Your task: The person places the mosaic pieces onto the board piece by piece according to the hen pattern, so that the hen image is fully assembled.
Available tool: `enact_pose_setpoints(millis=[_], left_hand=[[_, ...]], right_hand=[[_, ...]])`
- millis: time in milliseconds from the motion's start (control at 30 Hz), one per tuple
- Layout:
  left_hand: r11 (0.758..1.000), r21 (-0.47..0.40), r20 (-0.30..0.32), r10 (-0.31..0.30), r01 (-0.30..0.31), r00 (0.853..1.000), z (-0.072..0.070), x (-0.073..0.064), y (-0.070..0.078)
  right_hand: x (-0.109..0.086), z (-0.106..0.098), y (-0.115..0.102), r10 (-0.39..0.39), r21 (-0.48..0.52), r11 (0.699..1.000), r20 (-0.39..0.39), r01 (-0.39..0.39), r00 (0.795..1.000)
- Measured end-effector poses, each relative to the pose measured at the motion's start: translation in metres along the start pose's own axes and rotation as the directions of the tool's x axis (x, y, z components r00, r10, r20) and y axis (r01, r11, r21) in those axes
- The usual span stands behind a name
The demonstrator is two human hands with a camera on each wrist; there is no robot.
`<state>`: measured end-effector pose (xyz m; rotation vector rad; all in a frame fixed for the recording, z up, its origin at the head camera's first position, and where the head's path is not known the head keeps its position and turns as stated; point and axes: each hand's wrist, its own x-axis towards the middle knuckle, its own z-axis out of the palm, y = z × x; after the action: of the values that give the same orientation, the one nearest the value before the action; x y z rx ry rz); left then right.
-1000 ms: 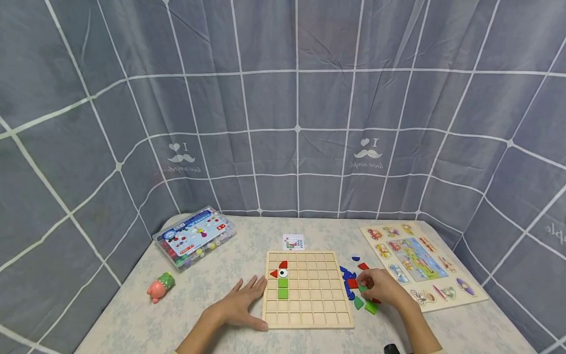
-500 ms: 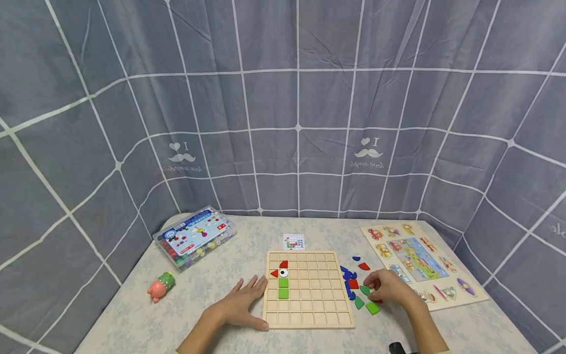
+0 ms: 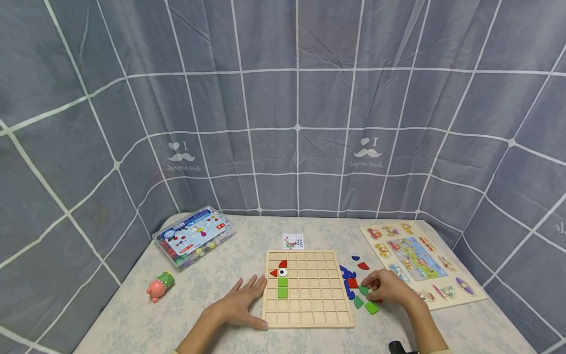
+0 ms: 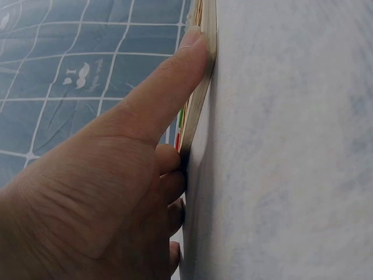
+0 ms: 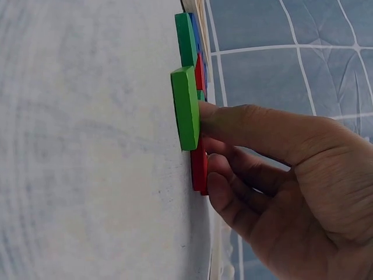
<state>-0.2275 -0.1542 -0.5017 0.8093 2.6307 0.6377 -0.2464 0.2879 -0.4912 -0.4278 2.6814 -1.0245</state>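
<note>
A wooden grid board (image 3: 314, 305) lies on the table, with red pieces, a white eye piece (image 3: 283, 272) and two light green squares (image 3: 283, 287) in its left cells. My left hand (image 3: 240, 304) rests beside it, fingers spread and touching its left edge; in the left wrist view the thumb (image 4: 169, 76) presses the board's side. My right hand (image 3: 388, 287) is down among loose pieces, thumb and fingers bent, fingertips right at a dark green piece (image 3: 363, 290); I cannot tell whether they pinch it. A light green square (image 5: 185, 111) hides the thumb tip in the right wrist view.
Blue pieces (image 3: 347, 273), a red square (image 3: 352, 283) and other pieces lie right of the board. A pattern card (image 3: 293, 241) sits behind it. At right is a picture puzzle board (image 3: 460, 305); at left, a plastic box of beads (image 3: 194, 238) and a pink-green toy (image 3: 160, 287).
My right hand has shifted slightly right from over the red square and dark green piece, leaving more of them in sight; it then stays put. The left hand has not moved.
</note>
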Motion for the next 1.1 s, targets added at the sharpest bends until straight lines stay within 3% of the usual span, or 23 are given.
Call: enact_pose_setpoints(millis=[367,1100], left_hand=[[1.000,-0.006,-0.004,0.001,-0.001,1.000,-0.0006,-0.0004,0.0005],[1.000,-0.014,-0.006,-0.007,0.007,1.000,-0.0015,-0.0009,0.0034]], right_hand=[[0.0001,-0.0009,0.0025,-0.035,0.022,0.999,0.016,0.034,0.999],[-0.0011,-0.0014,-0.0025,-0.004,0.039,0.999,-0.002,0.004,1.000]])
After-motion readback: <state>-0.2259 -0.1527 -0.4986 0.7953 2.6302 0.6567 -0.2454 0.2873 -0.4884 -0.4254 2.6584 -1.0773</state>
